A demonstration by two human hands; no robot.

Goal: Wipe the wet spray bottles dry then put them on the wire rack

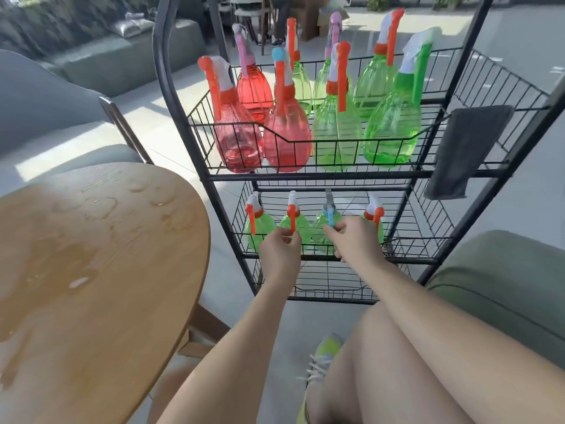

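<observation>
— While both hands reach into the wire rack (342,179), what do they hold?

— Left hand (279,250) pinches a green bottle (295,226); right hand (351,240) grips the blue-triggered bottle (325,228). Light, slick plastic; necks look safest.

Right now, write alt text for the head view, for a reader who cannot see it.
A person's left hand and right hand reach among four green spray bottles on the middle shelf of a black wire rack. The top shelf holds red and green bottles, a grey cloth hangs off its right side, and a wet wooden table stands left.
</observation>
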